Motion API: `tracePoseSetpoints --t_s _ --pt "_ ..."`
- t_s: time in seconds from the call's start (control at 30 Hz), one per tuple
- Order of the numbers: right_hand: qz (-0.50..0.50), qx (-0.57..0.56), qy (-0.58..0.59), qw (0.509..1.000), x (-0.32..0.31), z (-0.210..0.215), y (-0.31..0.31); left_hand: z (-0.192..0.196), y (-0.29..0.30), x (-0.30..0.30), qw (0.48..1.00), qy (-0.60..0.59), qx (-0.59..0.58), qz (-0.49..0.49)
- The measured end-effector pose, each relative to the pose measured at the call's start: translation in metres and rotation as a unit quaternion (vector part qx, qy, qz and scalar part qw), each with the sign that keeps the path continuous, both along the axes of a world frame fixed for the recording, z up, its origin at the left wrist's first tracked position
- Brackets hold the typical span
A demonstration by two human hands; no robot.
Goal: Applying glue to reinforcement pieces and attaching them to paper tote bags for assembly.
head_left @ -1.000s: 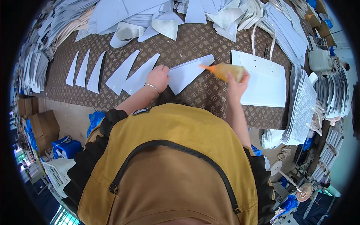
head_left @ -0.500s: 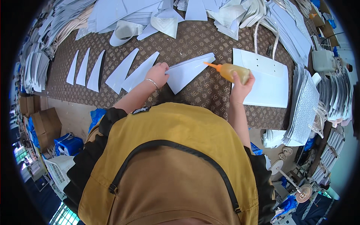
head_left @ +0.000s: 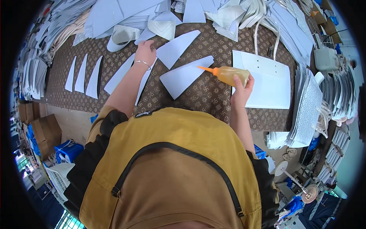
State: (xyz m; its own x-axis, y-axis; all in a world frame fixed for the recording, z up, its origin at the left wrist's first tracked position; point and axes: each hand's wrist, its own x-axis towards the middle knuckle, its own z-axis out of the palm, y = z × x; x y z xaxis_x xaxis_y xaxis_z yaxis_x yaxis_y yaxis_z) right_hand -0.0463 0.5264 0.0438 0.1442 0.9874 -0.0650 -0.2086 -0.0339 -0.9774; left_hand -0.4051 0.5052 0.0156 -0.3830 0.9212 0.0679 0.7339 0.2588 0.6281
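Observation:
My right hand (head_left: 241, 88) grips a squeeze bottle (head_left: 230, 75) of yellowish liquid. Its orange nozzle points left, over the upper right part of a small stack of white curved panels (head_left: 185, 78). Farther up, my left hand (head_left: 145, 52) is closed at the left end of a single white panel (head_left: 178, 49); the fingertips are partly hidden. Under and beside my left forearm lie more white panels (head_left: 121, 73), partly covered by it. Three narrower white pieces (head_left: 91, 78) stand in a row at the left.
A white bag-shaped panel (head_left: 267, 86) with rope-like handles lies to the right. Piles of white sheets (head_left: 122, 15) crowd the far edge of the brown patterned table (head_left: 213, 44). Textured sheets (head_left: 308, 103) stack up at the right edge. Cardboard boxes (head_left: 47, 133) stand on the floor at left.
My left hand has moved up and left from the panel stack, with one panel now separate above it. The bottle has shifted slightly left, its nozzle farther over the stack.

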Motion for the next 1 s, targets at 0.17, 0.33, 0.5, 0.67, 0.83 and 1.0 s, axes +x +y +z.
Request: tracePoseSetpoints --t_s 0.17,0.33,0.5,0.67,0.83,1.0 --pt "-0.064 0.012 -0.031 0.997 0.015 -0.008 0.023 0.011 -0.040 0.035 0.987 0.068 -0.075 -0.128" --pt "-0.076 0.044 -0.070 0.994 0.013 -0.005 0.035 0.018 -0.079 0.064 0.974 0.078 -0.167 -0.134" --pt "-0.051 0.053 -0.164 0.984 0.000 0.001 0.022 0.013 -0.085 0.069 0.977 0.092 -0.152 -0.119" --pt "0.106 0.144 -0.244 0.953 -0.041 -0.018 -0.036 0.001 -0.087 0.070 0.977 0.089 -0.147 -0.125" --pt "0.115 0.093 -0.205 0.967 -0.054 -0.009 -0.048 0.006 -0.085 0.070 0.979 0.083 -0.148 -0.109" --pt "-0.062 0.046 -0.159 0.984 -0.007 0.004 0.002 0.010 -0.082 0.068 0.984 0.059 -0.142 -0.092"
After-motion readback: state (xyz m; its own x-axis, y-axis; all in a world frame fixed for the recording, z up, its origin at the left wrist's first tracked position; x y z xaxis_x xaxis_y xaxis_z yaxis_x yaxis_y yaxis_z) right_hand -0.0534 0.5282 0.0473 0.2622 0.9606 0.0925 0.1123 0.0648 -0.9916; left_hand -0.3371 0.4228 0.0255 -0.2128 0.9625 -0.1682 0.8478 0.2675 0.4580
